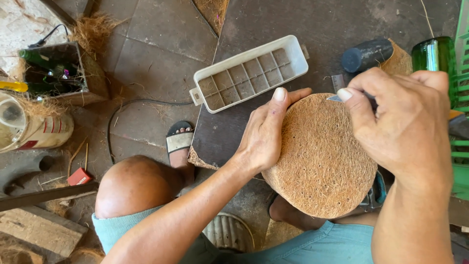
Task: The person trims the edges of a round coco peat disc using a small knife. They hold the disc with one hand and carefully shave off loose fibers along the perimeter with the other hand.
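A round brown coconut-fibre disc [320, 161] with small holes rests at the near edge of a dark board [254, 122]. My left hand [266, 134] grips the disc's left rim, thumb along its top edge. My right hand [403, 124] is closed on a small blade tool [336, 98]; its metal tip touches the disc's upper edge. The tool's handle is hidden inside my fist.
A white plastic tray with grid cells [249, 72] lies on the board beyond the disc. A black cylinder [366, 55] and a green glass bottle [436, 61] stand at the right. My knee [134, 186] and sandalled foot [180, 142] are at the left, near a cable, a box of bottles [51, 73] and a plastic jar [29, 128].
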